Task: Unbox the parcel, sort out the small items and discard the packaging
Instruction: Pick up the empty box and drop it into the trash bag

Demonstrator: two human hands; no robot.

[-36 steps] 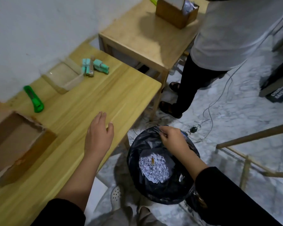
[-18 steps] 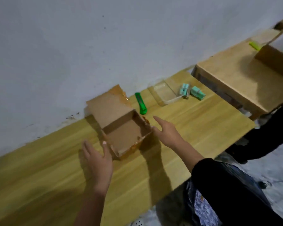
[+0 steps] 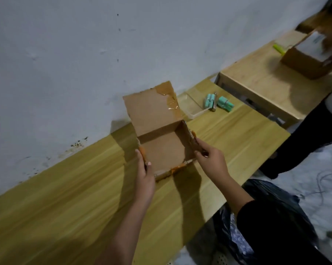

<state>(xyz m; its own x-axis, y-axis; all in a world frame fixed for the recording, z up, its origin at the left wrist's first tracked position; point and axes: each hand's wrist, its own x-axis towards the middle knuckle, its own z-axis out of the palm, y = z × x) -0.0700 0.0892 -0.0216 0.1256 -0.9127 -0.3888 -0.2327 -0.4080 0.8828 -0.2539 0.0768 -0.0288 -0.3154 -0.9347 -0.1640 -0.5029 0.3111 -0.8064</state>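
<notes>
Both forearms reach forward over the table, hands flanking the box. Left hand [image 3: 145,177] is clamped on the left wall of the open brown cardboard box [image 3: 162,150], thumb inside, fingers outside along the wall. Right hand [image 3: 211,161] pinches the top edge of the right wall, index finger laid along the rim, thumb tip just inside. The box sits between the two hands, interior bare, back flap standing up toward the wall with peeled clear tape on its upper right corner; orange tape remnants line the front and side edges. Cannot tell if the box base is lifted or resting on the light wooden table [image 3: 84,197]. Beyond the box to the right: a clear plastic tray [image 3: 194,106], then two mint-green bundles of cylinders [image 3: 217,101] just beside it on the tabletop. A black bin bag [image 3: 272,207] hangs open at the table's right end, below the right sleeve, with pale scraps inside. Table runs along a scuffed white wall [image 3: 65,64]. A second, paler wooden table [image 3: 266,87] stands further right, carrying another cardboard box [image 3: 306,62] and a yellow-green object [image 3: 279,49]; a second person in dark trousers [image 3: 303,138] stands next to it. Floor looks like marbled light stone.
</notes>
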